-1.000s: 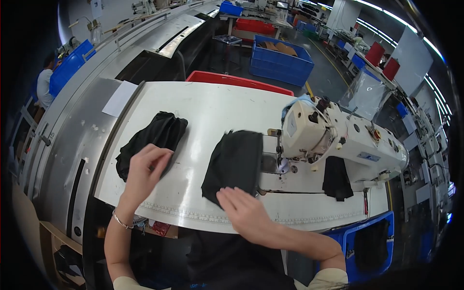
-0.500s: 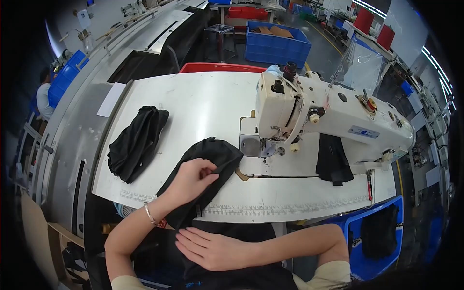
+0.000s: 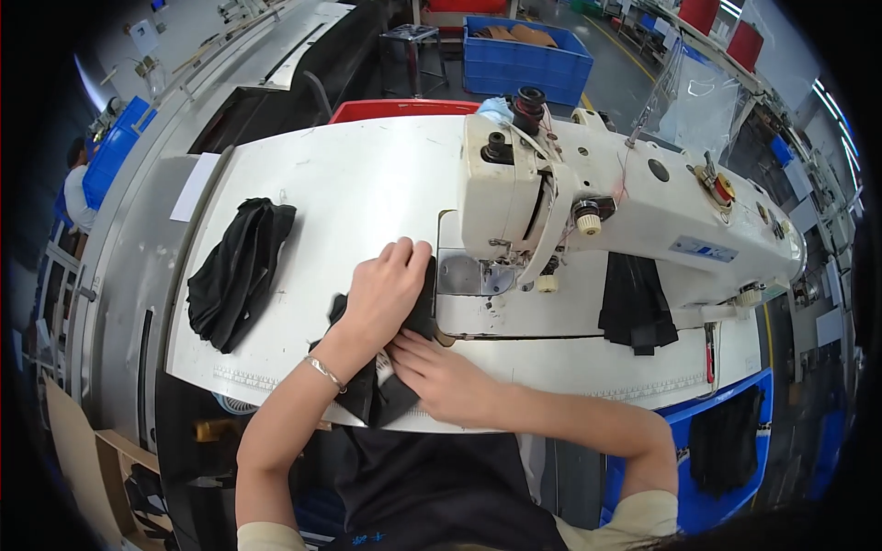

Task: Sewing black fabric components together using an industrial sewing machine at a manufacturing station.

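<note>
A piece of black fabric [image 3: 377, 397] lies at the table's front edge, left of the sewing machine's needle plate [image 3: 473, 274]. My left hand [image 3: 386, 289] is closed on its upper part, fingers curled over it. My right hand [image 3: 441, 381] grips the fabric just below, with its fingertips tucked beneath my left hand. My hands hide much of the piece. A bunched black stack [image 3: 239, 275] lies to the left on the white tabletop [image 3: 340, 174], and another black piece [image 3: 634, 303] lies under the arm of the white sewing machine [image 3: 671, 211].
A red bin [image 3: 395, 109] sits behind the table and a blue crate [image 3: 528, 69] beyond it. A blue bin holding black fabric [image 3: 675, 427] is below right. A metal rail table [image 3: 129, 266] runs along the left, where a seated person [image 3: 78, 193] is visible. Red scissors [image 3: 709, 354] lie rightward.
The fabric has come from beside the machine toward me and is turned and bunched. My left hand moved from the left stack onto it; my right hand dropped low, then rose back onto it.
</note>
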The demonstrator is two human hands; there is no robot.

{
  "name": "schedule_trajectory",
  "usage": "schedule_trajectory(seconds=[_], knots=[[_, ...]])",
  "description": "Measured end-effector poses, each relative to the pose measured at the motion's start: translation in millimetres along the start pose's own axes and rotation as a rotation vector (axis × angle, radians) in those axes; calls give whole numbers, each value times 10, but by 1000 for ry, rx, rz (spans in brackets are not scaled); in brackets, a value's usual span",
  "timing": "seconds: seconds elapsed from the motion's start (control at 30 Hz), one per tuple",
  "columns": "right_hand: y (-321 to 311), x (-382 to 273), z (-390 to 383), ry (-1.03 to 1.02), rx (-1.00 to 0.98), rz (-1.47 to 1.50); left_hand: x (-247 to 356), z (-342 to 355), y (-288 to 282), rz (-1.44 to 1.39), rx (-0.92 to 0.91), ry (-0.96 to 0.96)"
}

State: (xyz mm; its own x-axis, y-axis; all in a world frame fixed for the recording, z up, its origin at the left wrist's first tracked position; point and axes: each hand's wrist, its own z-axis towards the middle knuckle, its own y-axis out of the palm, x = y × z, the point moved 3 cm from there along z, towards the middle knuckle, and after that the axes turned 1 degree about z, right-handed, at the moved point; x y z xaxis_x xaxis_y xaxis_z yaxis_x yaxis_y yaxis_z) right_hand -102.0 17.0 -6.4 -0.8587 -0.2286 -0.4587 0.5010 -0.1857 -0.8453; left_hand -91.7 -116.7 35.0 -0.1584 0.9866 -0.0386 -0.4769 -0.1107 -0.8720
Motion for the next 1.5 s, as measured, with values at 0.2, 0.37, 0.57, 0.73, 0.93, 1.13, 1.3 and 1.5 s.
schedule_trajectory(seconds=[0.2, 0.37, 0.57, 0.73, 0.93, 1.13, 1.3, 1.5], knots=[[-371, 132, -575, -160, -41, -46, 109, 291, 405, -418, -204, -77], [-422, 408, -443, -79, -32, -50, 125, 633, 364, -315, -11, 189], [-177, 545, -540, 61, 118, -34, -79, 674, 369, -445, -99, -33], [-244, 554, -475, 47, 115, -90, -158, 605, 319, -532, -154, -234], [-483, 443, -657, 142, 104, -167, -45, 803, 473, -764, -209, -403], [-1133, 487, -1031, 327, 315, -360, -847, -71, 1, -913, -225, -597], [-1589, 1506, -1498, 406, 309, -1146, -200, 44, -327, -921, -167, -259], [-1450, 1781, -1219, 435, 365, -1174, 468, 56, -646, -807, -302, 10]])
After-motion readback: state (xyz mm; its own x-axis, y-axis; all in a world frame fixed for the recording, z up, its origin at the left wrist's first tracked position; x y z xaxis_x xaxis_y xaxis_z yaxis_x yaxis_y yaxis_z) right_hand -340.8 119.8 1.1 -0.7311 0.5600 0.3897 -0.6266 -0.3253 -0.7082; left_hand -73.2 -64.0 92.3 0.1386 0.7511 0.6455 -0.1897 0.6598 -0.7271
